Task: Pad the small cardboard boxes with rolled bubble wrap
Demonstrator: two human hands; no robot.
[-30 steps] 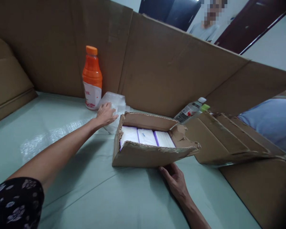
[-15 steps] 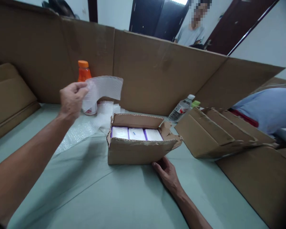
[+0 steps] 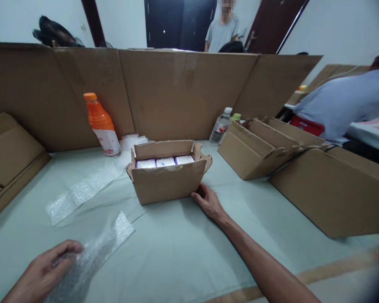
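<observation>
Grip: left hand (image 3: 46, 269) fingers clamp bubble wrap (image 3: 96, 248) at table's (image 3: 183, 252) near edge; right hand (image 3: 208, 203), fingers loosely extended, steadies carton (image 3: 167, 185). Draw sheet flat.

So the open box (image 3: 167, 185) is sitting in the middle of the desk (image 3: 183, 248), with three packs (image 3: 165, 162) lying side by side in it. The right hand (image 3: 208, 202) is resting flat against its front right corner. The left hand (image 3: 42, 273) is clutching a bubble wrap sheet (image 3: 97, 248) at the near left. Another wrap strip (image 3: 82, 191) is lying left of the box, a big bottle (image 3: 102, 126) is standing behind that, and a second box (image 3: 255, 151) is sitting to the right.
</observation>
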